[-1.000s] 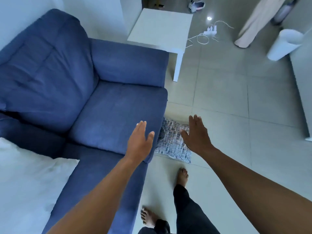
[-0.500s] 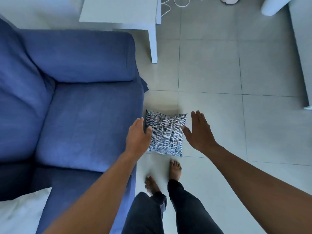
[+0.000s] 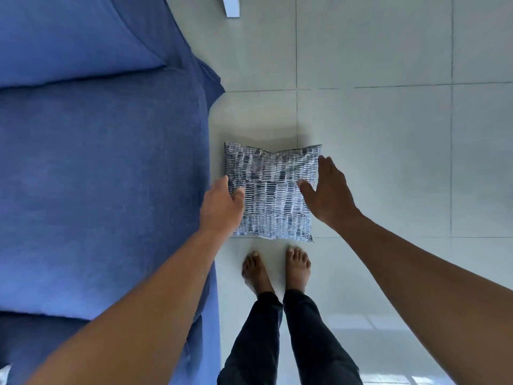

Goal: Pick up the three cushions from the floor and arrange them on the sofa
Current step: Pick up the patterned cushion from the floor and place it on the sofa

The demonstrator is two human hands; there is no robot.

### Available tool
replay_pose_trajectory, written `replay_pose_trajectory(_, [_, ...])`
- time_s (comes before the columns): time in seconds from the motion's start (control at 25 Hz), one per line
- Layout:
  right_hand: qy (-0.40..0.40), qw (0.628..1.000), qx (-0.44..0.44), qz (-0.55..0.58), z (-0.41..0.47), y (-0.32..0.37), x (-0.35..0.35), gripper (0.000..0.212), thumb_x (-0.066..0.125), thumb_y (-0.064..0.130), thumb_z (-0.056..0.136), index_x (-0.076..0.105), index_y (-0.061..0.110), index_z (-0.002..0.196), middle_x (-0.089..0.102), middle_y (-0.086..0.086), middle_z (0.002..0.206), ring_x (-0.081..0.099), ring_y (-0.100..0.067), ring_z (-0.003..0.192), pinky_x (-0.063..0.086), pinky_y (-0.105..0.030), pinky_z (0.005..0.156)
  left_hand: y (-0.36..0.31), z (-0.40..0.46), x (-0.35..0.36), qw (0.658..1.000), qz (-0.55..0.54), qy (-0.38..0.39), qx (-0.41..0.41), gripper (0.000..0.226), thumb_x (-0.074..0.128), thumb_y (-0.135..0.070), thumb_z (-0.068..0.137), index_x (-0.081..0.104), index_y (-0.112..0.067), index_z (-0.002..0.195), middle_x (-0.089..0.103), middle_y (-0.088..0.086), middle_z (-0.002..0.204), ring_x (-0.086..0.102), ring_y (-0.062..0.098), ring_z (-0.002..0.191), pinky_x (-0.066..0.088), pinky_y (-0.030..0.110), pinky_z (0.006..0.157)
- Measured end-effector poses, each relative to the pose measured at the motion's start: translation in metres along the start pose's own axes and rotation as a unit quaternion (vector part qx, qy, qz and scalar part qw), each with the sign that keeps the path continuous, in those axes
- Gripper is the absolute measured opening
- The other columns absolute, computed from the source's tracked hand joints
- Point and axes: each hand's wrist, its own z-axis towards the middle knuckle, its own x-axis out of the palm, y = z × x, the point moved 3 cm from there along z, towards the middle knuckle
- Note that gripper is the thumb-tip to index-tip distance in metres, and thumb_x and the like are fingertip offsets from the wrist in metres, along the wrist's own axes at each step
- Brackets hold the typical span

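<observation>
A small square cushion (image 3: 270,190) with a blue-and-white dashed pattern lies flat on the tiled floor, just right of the blue sofa (image 3: 97,176). My left hand (image 3: 222,207) is at the cushion's left edge and my right hand (image 3: 327,193) at its right edge, both with fingers apart. Neither hand has closed on the cushion; whether they touch it I cannot tell. No other cushion shows on the floor.
My bare feet (image 3: 274,270) stand on the pale tiles directly below the cushion. The foot of a white table leg (image 3: 231,5) shows at the top edge. A sliver of a white cushion (image 3: 4,372) sits at the bottom left corner.
My view has tilted down and closer to the floor. Both hands have dropped toward the patterned cushion and now flank its two sides.
</observation>
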Motion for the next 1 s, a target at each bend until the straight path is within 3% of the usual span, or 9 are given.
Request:
replay_pose_trajectory(0.28, [0.005, 0.996, 0.070, 0.049, 0.118, -0.087, 0.125, 0.083, 0.055, 0.053, 0.097, 0.029, 0.002, 0.157, 0.037, -0.019, 0.162, 0.034, -0.039, 0.149, 0.030, -0.046, 0.121, 0.060, 0.131, 0.116, 0.990, -0.060, -0.016, -0.126, 0.064, 0.052, -0.038, 0.105, 0.039, -0.010, 0.161, 0.047, 0.013, 0.165, 0.045, 0.036, 0.151, 0.039, 0.046, 0.119])
replay_pose_trajectory(0.36, [0.008, 0.991, 0.105, 0.077, 0.146, -0.112, 0.152, 0.083, 0.055, 0.058, 0.096, 0.034, 0.003, 0.154, 0.043, -0.019, 0.158, 0.039, -0.039, 0.146, 0.032, -0.044, 0.118, 0.078, 0.165, 0.141, 0.976, -0.104, -0.047, -0.184, 0.062, 0.055, -0.041, 0.104, 0.046, -0.007, 0.156, 0.055, 0.016, 0.157, 0.051, 0.038, 0.144, 0.043, 0.044, 0.113])
replay_pose_trajectory(0.48, [-0.059, 0.973, 0.172, 0.141, 0.181, -0.140, 0.169, 0.073, 0.058, 0.063, 0.092, 0.052, 0.006, 0.136, 0.061, -0.017, 0.138, 0.056, -0.037, 0.130, 0.043, -0.038, 0.103, 0.099, 0.218, 0.151, 0.945, -0.168, -0.136, -0.245, 0.064, 0.056, -0.049, 0.101, 0.058, -0.001, 0.143, 0.064, 0.021, 0.144, 0.061, 0.041, 0.132, 0.051, 0.043, 0.103])
replay_pose_trajectory(0.56, [-0.100, 0.949, 0.216, 0.209, 0.206, -0.151, 0.170, 0.087, 0.062, 0.072, 0.084, 0.053, 0.003, 0.136, 0.061, -0.016, 0.137, 0.057, -0.034, 0.127, 0.044, -0.038, 0.101, 0.109, 0.255, 0.152, 0.922, -0.221, -0.173, -0.266, 0.073, 0.056, -0.061, 0.096, 0.062, -0.002, 0.140, 0.068, 0.018, 0.141, 0.064, 0.038, 0.129, 0.054, 0.043, 0.103])
replay_pose_trajectory(0.64, [-0.070, 0.908, 0.257, 0.325, 0.223, -0.155, 0.173, 0.111, 0.076, 0.082, 0.059, 0.057, 0.003, 0.135, 0.066, -0.015, 0.132, 0.066, -0.031, 0.117, 0.051, -0.038, 0.097, 0.107, 0.274, 0.160, 0.909, -0.280, -0.133, -0.279, 0.091, 0.060, -0.078, 0.085, 0.061, -0.008, 0.143, 0.068, 0.009, 0.140, 0.064, 0.031, 0.127, 0.052, 0.041, 0.106])
replay_pose_trajectory(0.72, [0.001, 0.869, 0.272, 0.414, 0.223, -0.156, 0.177, 0.094, 0.093, 0.066, 0.048, 0.069, 0.005, 0.115, 0.076, -0.011, 0.109, 0.077, -0.027, 0.092, 0.061, -0.043, 0.085, 0.094, 0.265, 0.170, 0.900, -0.329, -0.041, -0.284, 0.103, 0.065, -0.085, 0.076, 0.056, -0.012, 0.149, 0.064, 0.000, 0.137, 0.060, 0.026, 0.123, 0.047, 0.035, 0.102])
replay_pose_trajectory(0.8, [0.007, 0.873, 0.258, 0.414, 0.206, -0.149, 0.174, 0.057, 0.096, 0.043, 0.061, 0.072, 0.002, 0.094, 0.077, -0.009, 0.092, 0.075, -0.023, 0.078, 0.065, -0.042, 0.078, 0.089, 0.242, 0.178, 0.892, -0.350, 0.011, -0.285, 0.100, 0.069, -0.079, 0.079, 0.056, -0.010, 0.149, 0.064, 0.002, 0.137, 0.062, 0.026, 0.122, 0.049, 0.034, 0.095])
replay_pose_trajectory(0.92, [-0.034, 0.864, 0.198, 0.462, 0.170, -0.142, 0.153, 0.042, 0.087, 0.023, 0.080, 0.074, -0.004, 0.108, 0.077, -0.019, 0.108, 0.076, -0.033, 0.096, 0.061, -0.054, 0.089, 0.091, 0.205, 0.174, 0.885, -0.370, -0.010, -0.282, 0.099, 0.076, -0.076, 0.075, 0.058, -0.008, 0.145, 0.068, 0.008, 0.137, 0.067, 0.030, 0.122, 0.056, 0.043, 0.104])
replay_pose_trajectory(1.0, [-0.038, 0.856, 0.164, 0.489, 0.140, -0.129, 0.119, 0.040, 0.084, 0.022, 0.083, 0.073, -0.001, 0.114, 0.077, -0.019, 0.112, 0.075, -0.035, 0.103, 0.060, -0.055, 0.092, 0.075, 0.172, 0.154, 0.886, -0.382, -0.017, -0.261, 0.093, 0.075, -0.077, 0.074, 0.063, -0.009, 0.137, 0.072, 0.008, 0.128, 0.070, 0.030, 0.114, 0.059, 0.048, 0.102])
